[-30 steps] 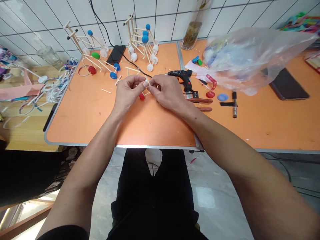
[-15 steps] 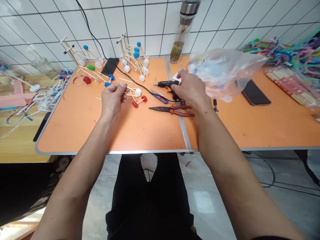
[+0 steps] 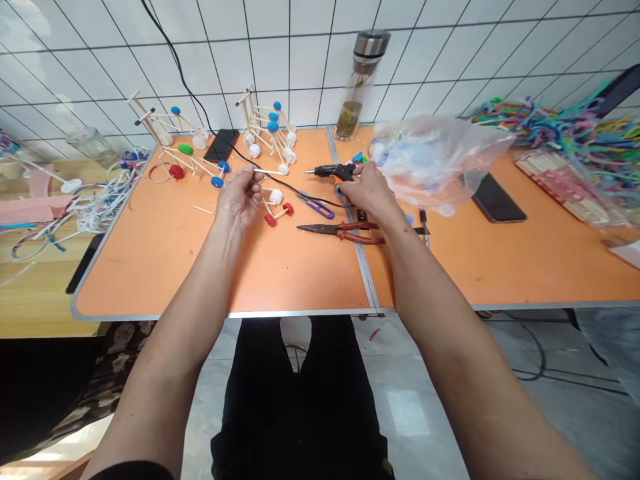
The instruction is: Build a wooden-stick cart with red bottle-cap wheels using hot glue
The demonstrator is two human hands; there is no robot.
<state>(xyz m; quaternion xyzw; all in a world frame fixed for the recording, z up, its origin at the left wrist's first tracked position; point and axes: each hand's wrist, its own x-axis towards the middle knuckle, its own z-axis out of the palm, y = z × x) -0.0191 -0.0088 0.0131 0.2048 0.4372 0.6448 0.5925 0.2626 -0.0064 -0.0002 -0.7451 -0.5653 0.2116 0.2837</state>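
Observation:
My left hand (image 3: pixel 241 195) pinches a thin wooden stick (image 3: pixel 270 172), which points to the right above the table. Just under those fingers lies a small stick frame with red wheels (image 3: pixel 271 219) and a white wheel (image 3: pixel 276 196), partly hidden by the hand. My right hand (image 3: pixel 371 190) has its fingers closed round the handle of a black and orange glue gun (image 3: pixel 327 171), nozzle to the left. Purple-handled scissors (image 3: pixel 320 207) lie between my hands. Nearer to me are long-nosed pliers (image 3: pixel 345 231) with red handles, the right end behind my right wrist.
Two stick-and-wheel models (image 3: pixel 186 150) (image 3: pixel 270 127) stand at the back left. A black cable (image 3: pixel 235 155) crosses the table. Behind my right hand are a tea bottle (image 3: pixel 349 113) and a plastic bag (image 3: pixel 430 157). A phone (image 3: pixel 499 198) lies at the right.
My right hand has come down slightly onto the glue gun's handle and closed. My left hand has moved a little right with the stick. The view has tilted up slightly.

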